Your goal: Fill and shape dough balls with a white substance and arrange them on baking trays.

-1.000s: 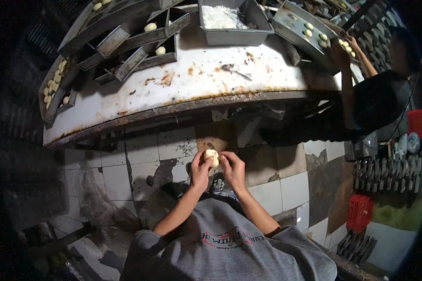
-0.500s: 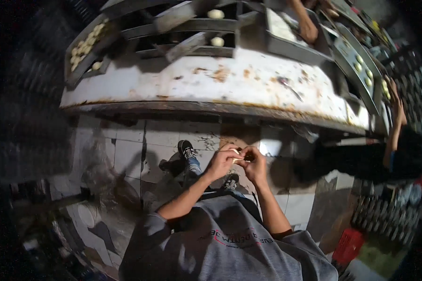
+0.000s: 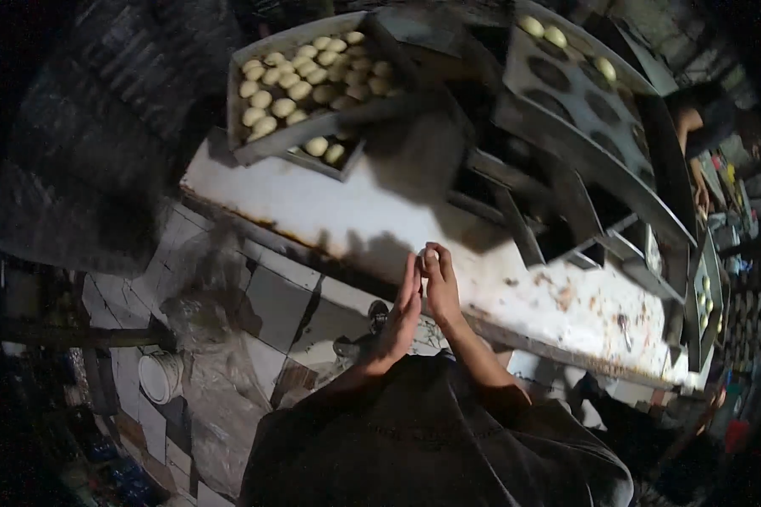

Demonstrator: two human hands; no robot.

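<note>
While the left hand (image 3: 400,317) and right hand (image 3: 440,286) press palm to palm, fingers nearly straight, a small dough ball (image 3: 429,253) shows at their tips, seemingly mid-rolling; setting it down gently looks next. Beyond lies the white, rust-stained table (image 3: 380,211), then a tray (image 3: 254,148) of dough balls and dim, cluttered surroundings.

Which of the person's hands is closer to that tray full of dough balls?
Left, slightly. The left hand sits on the side toward the tray of dough balls up on the table; the right hand presses against it, just beyond.
</note>
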